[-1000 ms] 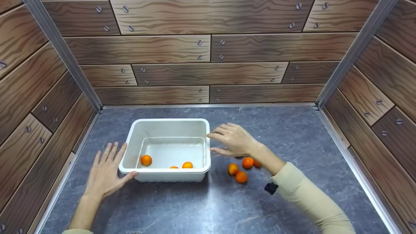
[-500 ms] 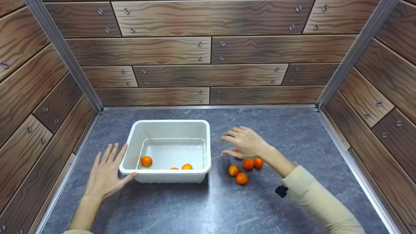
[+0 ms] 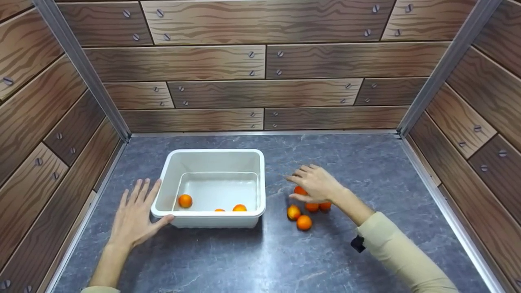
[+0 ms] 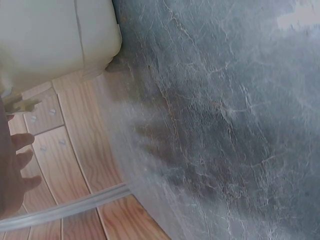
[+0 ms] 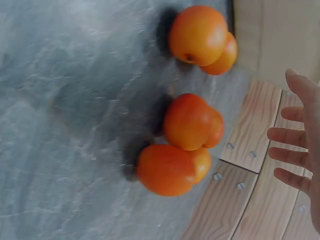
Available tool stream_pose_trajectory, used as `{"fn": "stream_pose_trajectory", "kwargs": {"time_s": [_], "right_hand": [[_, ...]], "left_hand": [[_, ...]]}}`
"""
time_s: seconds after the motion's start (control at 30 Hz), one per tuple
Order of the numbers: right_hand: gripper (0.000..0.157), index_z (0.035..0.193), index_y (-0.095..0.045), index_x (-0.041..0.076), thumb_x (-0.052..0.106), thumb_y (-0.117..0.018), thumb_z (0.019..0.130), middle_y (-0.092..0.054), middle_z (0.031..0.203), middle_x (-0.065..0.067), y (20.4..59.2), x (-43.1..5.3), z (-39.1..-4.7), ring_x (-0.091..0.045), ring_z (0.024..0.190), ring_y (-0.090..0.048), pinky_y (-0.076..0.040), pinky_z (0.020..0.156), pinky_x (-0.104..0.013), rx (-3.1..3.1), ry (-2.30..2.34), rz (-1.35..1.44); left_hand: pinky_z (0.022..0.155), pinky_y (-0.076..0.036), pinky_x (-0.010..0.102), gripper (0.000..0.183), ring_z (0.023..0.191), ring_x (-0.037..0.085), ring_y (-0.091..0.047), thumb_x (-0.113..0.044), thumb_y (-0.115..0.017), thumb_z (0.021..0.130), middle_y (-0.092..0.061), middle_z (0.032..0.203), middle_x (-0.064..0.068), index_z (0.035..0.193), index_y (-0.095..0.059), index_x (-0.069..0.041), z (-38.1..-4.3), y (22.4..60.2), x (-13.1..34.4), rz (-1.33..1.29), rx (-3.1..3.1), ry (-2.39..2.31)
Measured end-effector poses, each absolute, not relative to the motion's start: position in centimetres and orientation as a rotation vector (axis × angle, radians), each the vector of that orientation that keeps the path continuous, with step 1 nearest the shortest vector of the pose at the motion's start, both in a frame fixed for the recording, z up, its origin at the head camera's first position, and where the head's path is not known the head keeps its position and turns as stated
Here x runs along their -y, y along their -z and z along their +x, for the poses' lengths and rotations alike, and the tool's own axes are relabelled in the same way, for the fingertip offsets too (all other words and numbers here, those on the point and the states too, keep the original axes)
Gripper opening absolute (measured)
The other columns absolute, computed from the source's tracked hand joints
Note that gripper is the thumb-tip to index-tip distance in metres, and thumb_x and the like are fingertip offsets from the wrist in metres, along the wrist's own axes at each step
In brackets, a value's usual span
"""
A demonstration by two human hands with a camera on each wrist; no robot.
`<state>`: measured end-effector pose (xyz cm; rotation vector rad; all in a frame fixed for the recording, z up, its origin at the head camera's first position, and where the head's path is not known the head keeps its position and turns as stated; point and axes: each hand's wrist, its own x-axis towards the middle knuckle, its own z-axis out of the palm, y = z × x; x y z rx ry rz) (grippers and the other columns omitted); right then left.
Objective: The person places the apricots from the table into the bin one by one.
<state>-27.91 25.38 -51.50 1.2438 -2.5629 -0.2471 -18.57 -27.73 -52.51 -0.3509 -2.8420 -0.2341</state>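
Observation:
A white plastic tub (image 3: 215,222) stands left of centre with a few round orange fruits (image 3: 185,201) inside, partly hidden by its front wall. My left hand (image 3: 133,223) lies along the tub's left side, fingers spread, thumb at the front left corner of the rim. Several more smooth orange fruits (image 3: 304,222) sit grouped on the table right of the tub. Over this group hovers my right hand (image 3: 315,185), fingers extended and holding nothing, covering part of it. In the right wrist view, the fingers (image 5: 287,135) show apart from the fruits (image 5: 166,170).
The grey marbled tabletop (image 3: 228,264) is bounded by wood-patterned walls (image 3: 264,61) at the back and both sides. Metal strips (image 3: 447,228) run along its edges. A small black block (image 3: 358,244) sits by the right sleeve.
My right hand has moved from the tub's right rim rightward and slightly down to above the loose fruits. The left hand and tub have stayed in place.

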Motion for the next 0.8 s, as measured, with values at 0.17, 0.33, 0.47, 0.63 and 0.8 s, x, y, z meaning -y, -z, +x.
{"fn": "stream_pose_trajectory", "kwargs": {"time_s": [0.17, 0.33, 0.47, 0.63, 0.8], "right_hand": [[0.055, 0.13, -0.072, 0.013, 0.055, -0.067, 0.097, -0.078, 0.118, -0.009, 52.6, -26.2, -28.3, -0.03, 0.11, -0.072, -0.061, 0.098, -0.047, 2.577, 0.261, 1.231], [0.055, 0.13, -0.072, 0.011, 0.056, -0.066, 0.097, -0.077, 0.118, -0.011, 53.3, -26.9, -28.5, -0.032, 0.112, -0.072, -0.061, 0.099, -0.05, 2.601, 0.275, 1.216], [0.057, 0.132, -0.071, 0.012, 0.057, -0.065, 0.098, -0.076, 0.122, -0.013, 53.8, -27.2, -28.8, -0.034, 0.115, -0.071, -0.06, 0.101, -0.051, 2.649, 0.296, 1.204], [0.058, 0.133, -0.07, 0.011, 0.057, -0.061, 0.099, -0.075, 0.125, -0.014, 54.2, -27.6, -29.2, -0.035, 0.117, -0.07, -0.059, 0.103, -0.052, 2.69, 0.349, 1.188], [0.059, 0.134, -0.07, 0.011, 0.058, -0.06, 0.1, -0.075, 0.125, -0.015, 54.6, -27.7, -29.4, -0.036, 0.118, -0.07, -0.058, 0.103, -0.053, 2.725, 0.369, 1.171]], "left_hand": [[0.129, -0.023, 0.068, 0.104, 0.159, 0.045, -0.032, -0.074, -0.064, 0.086, -0.038, 0.168, 0.025, 0.166, -0.034, -0.015, -18.6, 52.6, 27.7, -0.352, 2.817, 0.236], [0.129, -0.024, 0.068, 0.104, 0.159, 0.046, -0.032, -0.074, -0.064, 0.086, -0.038, 0.168, 0.025, 0.166, -0.034, -0.014, -18.6, 52.7, 27.7, -0.351, 2.817, 0.233], [0.129, -0.022, 0.069, 0.105, 0.159, 0.046, -0.031, -0.075, -0.063, 0.086, -0.039, 0.168, 0.025, 0.166, -0.034, -0.014, -18.7, 52.7, 27.7, -0.347, 2.826, 0.232], [0.129, -0.021, 0.069, 0.105, 0.16, 0.046, -0.03, -0.075, -0.063, 0.086, -0.037, 0.169, 0.025, 0.167, -0.032, -0.015, -18.6, 52.6, 27.8, -0.344, 2.84, 0.238], [0.129, -0.021, 0.069, 0.104, 0.16, 0.046, -0.029, -0.075, -0.063, 0.087, -0.037, 0.169, 0.026, 0.167, -0.032, -0.015, -18.6, 52.5, 27.8, -0.348, 2.844, 0.242]]}}
